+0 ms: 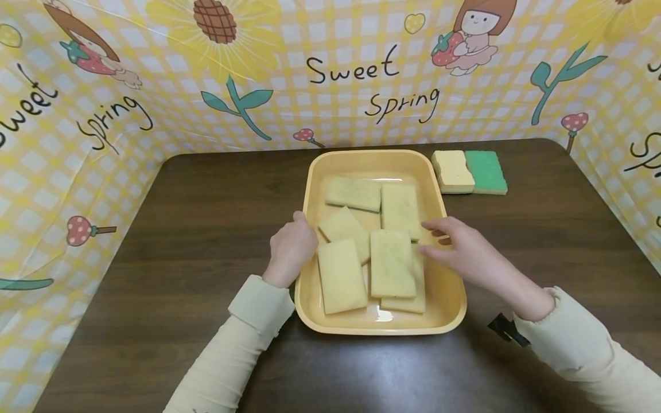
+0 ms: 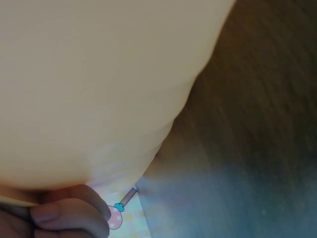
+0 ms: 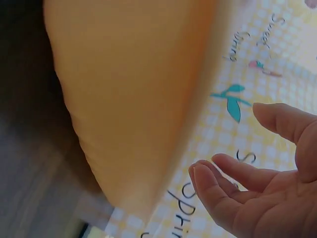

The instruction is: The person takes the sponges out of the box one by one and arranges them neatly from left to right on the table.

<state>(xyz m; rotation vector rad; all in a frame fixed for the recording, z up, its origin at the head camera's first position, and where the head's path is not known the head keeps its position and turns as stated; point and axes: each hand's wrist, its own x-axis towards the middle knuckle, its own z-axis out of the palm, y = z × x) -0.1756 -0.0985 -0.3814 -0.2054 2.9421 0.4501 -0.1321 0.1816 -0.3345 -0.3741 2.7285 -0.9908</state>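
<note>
A yellow tray (image 1: 382, 328) holds several flat, pale yellow rectangular pieces (image 1: 343, 276), some overlapping. My left hand (image 1: 294, 249) grips the tray's left rim, and its fingers (image 2: 72, 215) show curled in the left wrist view. On the opposite side, my right hand (image 1: 459, 248) is over the right rim, fingers and thumb spread apart, with nothing between them. Its fingertips come near the piece (image 1: 400, 209) at the right and the uppermost piece (image 1: 392, 264); whether they touch is unclear. The right wrist view shows the same hand (image 3: 267, 183) relaxed.
Behind the tray's right corner lie a cream block (image 1: 453, 172) and a green block (image 1: 486, 172), side by side. The dark wooden table (image 1: 196, 229) is bordered by a yellow checked cloth (image 1: 330, 109). Broad, blurred pale shapes cover much of both wrist views.
</note>
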